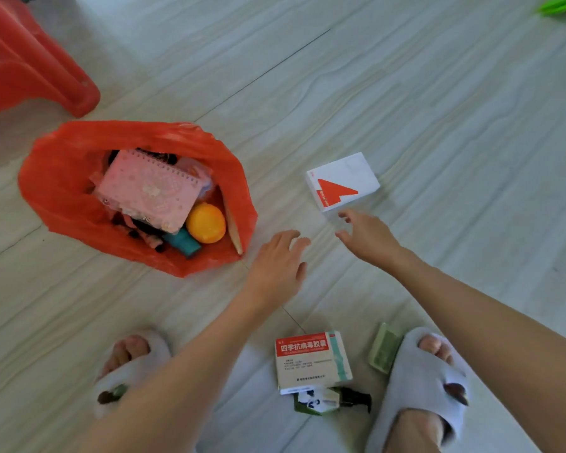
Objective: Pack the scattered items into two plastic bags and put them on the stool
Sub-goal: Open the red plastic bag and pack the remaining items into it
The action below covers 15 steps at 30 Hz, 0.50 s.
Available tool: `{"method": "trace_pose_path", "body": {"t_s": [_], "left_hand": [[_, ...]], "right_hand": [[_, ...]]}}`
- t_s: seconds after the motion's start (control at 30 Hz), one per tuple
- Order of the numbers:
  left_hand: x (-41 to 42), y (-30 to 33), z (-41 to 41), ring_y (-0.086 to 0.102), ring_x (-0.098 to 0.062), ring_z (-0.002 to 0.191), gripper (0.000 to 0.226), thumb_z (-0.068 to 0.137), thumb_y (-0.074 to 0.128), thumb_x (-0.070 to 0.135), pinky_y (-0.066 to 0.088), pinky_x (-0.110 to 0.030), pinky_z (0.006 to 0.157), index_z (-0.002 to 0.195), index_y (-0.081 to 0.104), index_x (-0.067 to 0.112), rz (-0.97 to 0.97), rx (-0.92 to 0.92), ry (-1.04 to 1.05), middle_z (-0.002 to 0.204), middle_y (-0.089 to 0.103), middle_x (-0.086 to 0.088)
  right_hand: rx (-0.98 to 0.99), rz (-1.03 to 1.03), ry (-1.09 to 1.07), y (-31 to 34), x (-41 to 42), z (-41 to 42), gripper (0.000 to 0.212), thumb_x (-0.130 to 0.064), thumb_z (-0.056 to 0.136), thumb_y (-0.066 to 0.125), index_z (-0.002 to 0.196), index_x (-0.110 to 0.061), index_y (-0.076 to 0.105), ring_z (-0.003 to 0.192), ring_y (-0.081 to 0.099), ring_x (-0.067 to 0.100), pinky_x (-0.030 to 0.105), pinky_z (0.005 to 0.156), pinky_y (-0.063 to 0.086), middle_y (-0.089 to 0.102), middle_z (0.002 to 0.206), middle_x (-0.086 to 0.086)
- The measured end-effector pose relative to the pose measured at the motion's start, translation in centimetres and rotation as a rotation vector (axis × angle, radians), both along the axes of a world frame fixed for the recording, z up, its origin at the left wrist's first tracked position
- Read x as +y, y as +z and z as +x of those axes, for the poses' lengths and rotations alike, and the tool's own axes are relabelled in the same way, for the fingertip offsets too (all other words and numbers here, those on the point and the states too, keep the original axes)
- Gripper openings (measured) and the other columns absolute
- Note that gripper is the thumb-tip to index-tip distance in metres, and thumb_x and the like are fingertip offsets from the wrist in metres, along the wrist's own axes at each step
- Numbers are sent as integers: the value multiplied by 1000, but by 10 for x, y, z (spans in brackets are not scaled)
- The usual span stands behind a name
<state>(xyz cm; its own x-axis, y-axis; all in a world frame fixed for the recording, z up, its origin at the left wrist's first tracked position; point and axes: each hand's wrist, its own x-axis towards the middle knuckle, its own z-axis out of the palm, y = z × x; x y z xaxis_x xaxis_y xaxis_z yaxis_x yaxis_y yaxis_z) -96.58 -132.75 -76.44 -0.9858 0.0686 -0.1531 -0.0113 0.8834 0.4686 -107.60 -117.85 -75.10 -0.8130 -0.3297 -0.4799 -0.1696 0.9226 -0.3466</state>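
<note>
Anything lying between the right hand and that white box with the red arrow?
Nothing. In the head view only a narrow strip of bare floor separates the right hand, its fingers spread, from the white box.

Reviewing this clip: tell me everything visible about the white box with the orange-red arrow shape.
The white box is a flat rectangular carton, apparently cardboard, with an orange-red arrow-like shape on its top face and small print along one edge, too blurred to read. It looks closed and lies flat on the pale floor, turned at an angle, to the right of the red bag. The right hand reaches toward its near edge with spread fingers, apparently not yet touching.
</note>
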Motion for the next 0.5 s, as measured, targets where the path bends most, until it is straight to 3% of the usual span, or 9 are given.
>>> {"method": "trace_pose_path", "body": {"t_s": [0.13, 0.3, 0.43, 0.5], "left_hand": [[24, -19, -3, 4, -24, 144, 60, 93, 44, 23, 16, -37, 113, 146, 16, 19, -64, -239, -54, 156, 7, -7], [29, -35, -26, -8, -29, 143, 72, 92, 47, 31, 10, -47, 114, 147, 2, 21, -178, -369, -54, 156, -10, -9], [18, -45, -65, -20, -31, 141, 96, 83, 60, 44, -1, -56, 111, 146, -11, 28, -198, -491, -26, 153, -25, -6], [9, -50, -76, -23, -31, 140, 105, 77, 67, 44, 1, -60, 109, 145, -12, 31, -187, -561, 2, 151, -29, -5]], "right_hand": [[-36, 85, 5, -15, 45, -1, 49, -22, 92, 50, 138, -10, 38, 129, 38, 28, 37, 102, 35, 42, 139, 12], [32, 134, 135, -20, 55, -21, 54, -22, 93, 48, 143, -12, 28, 139, 21, 26, 38, 107, 29, 27, 150, 9], [165, 215, 311, -23, 40, -53, 65, -18, 91, 50, 146, -15, 17, 145, 6, 23, 38, 112, 21, 10, 156, 7], [233, 269, 403, -27, 28, -73, 74, -16, 88, 52, 148, -15, 8, 145, 1, 23, 39, 114, 16, 3, 157, 6]]}}
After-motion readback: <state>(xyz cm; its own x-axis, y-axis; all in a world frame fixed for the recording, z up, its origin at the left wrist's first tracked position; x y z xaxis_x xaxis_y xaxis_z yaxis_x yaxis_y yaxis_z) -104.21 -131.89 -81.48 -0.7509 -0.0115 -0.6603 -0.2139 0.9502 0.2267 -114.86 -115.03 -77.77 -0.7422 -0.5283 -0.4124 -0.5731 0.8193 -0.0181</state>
